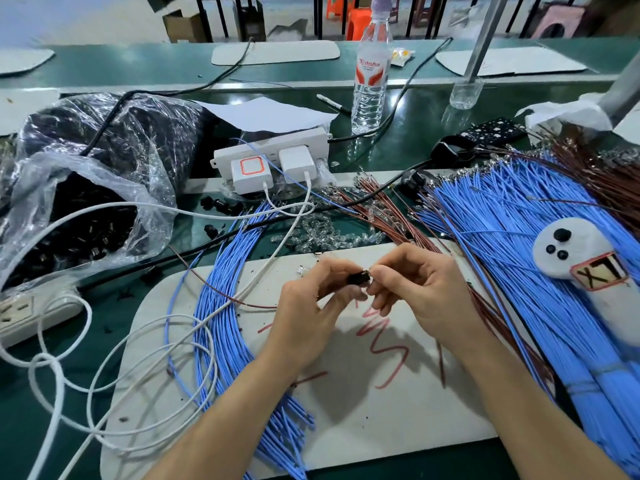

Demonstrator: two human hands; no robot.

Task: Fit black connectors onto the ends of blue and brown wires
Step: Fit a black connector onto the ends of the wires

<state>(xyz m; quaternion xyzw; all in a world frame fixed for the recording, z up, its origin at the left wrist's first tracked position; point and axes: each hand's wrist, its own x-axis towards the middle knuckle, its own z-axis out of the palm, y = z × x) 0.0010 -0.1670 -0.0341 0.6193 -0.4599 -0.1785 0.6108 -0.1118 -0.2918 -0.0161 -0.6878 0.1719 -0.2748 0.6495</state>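
Observation:
A small black connector is pinched between both hands above the white work mat. My left hand grips it from the left, and a brown wire trails from that hand leftward across the mat. My right hand meets it from the right, fingertips closed against its end. A curved bundle of blue wires lies left of my hands. A large fan of blue wires and brown wires lies on the right. A clear bag of black connectors sits at the left.
White charger cables loop over the left of the mat. A power strip with two chargers stands behind, next to a water bottle. Small clear parts are scattered past the mat. A white pad with black buttons rests on the right wires.

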